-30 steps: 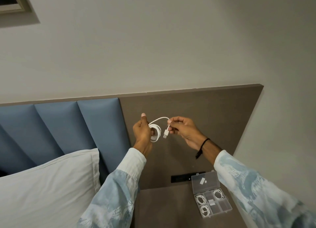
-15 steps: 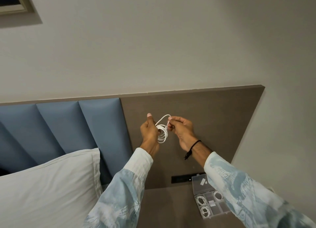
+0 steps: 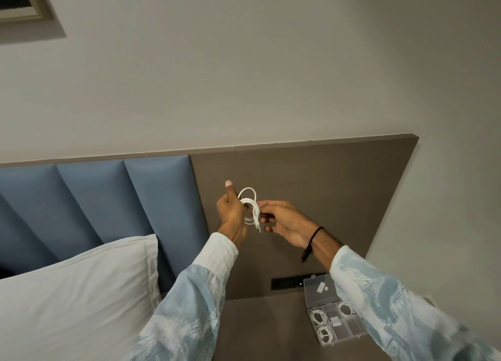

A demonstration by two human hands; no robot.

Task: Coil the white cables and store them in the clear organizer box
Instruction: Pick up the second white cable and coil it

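Note:
A white cable (image 3: 251,208) is wound into a small coil, held up in front of the brown headboard panel. My left hand (image 3: 231,211) grips the coil's left side with the thumb raised. My right hand (image 3: 284,221) pinches the coil's right side, and a short loop sticks up above it. The clear organizer box (image 3: 332,313) stands open on the bedside table at lower right, lid tilted back. Three of its compartments hold coiled white cables (image 3: 317,316). My right sleeve hides the box's right edge.
A white pillow (image 3: 76,301) lies at lower left against blue padded headboard panels (image 3: 95,203). A black socket strip (image 3: 288,283) sits on the brown panel just above the brown bedside table (image 3: 257,331). A picture frame (image 3: 24,5) hangs at top left.
The loose cable end between my hands has been wrapped around the coil. My right hand has dropped lower and closer to the coil, and the plug no longer hangs free.

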